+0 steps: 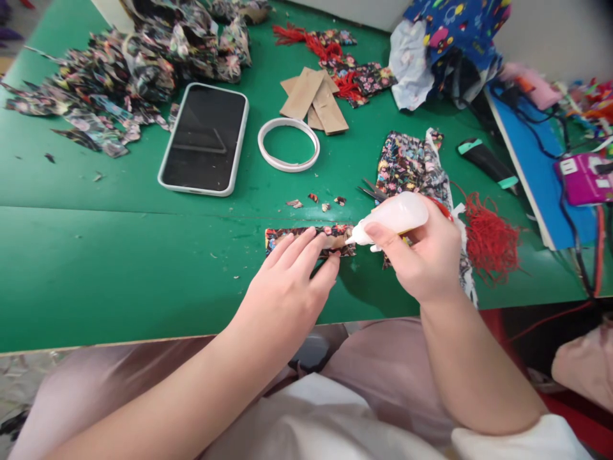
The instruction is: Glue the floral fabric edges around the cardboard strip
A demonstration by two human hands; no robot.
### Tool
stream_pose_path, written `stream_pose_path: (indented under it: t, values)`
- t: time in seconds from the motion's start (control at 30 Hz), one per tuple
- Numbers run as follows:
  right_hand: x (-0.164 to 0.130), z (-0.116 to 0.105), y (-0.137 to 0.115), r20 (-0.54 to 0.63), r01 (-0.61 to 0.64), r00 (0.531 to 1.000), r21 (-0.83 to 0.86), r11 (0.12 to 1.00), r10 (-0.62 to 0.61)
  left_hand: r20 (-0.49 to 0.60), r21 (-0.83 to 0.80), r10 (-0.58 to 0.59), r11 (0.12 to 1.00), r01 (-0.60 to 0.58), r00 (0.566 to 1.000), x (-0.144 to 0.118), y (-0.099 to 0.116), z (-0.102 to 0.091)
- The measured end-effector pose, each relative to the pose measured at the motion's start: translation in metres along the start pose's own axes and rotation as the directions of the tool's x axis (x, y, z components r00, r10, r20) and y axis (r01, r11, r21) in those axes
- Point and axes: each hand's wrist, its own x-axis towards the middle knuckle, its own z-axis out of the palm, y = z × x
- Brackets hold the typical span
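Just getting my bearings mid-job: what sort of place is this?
Likely a handcraft workspace: the right hand holds a white squeeze bottle at a floral fabric strip, with red thread and a heap of fabric scraps on the green table.

A narrow strip of dark floral fabric (pixel 338 230) lies flat near the near edge of the tabletop (pixel 119 275), its long sides roughly parallel to that edge. A tan inner layer (pixel 339 242) shows along it; the middle is partly hidden. A translucent white squeeze bottle (pixel 401 213) tilts above the tabletop, its pointed nozzle down at the strip's right end; whether it touches is unclear.
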Motion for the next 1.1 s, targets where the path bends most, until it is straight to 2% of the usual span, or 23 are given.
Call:
stream_pose_path:
  t: [0.2,0.4,0.9,1.1]
  values:
    - [0.001,0.005,0.006,-0.055,0.010,0.998,-0.004,1.000,-0.010,0.003,0.003,0.000,1.000,0.000,1.000,0.000,0.001,0.001]
    - [0.003,0.007,0.007,-0.038,0.025,0.999,-0.004,1.000,-0.025,0.009,0.005,0.002,1.000,-0.002,1.000,-0.001,0.001,0.000]
    - [-0.005,-0.008,-0.002,0.093,0.035,0.995,-0.022,0.999,-0.033,-0.001,-0.007,0.007,1.000,-0.007,1.000,-0.002,0.000,0.000]
    - [-0.006,-0.009,-0.004,0.073,0.096,0.993,-0.037,0.995,-0.093,0.016,-0.011,0.003,1.000,-0.003,1.000,-0.001,0.000,-0.001]
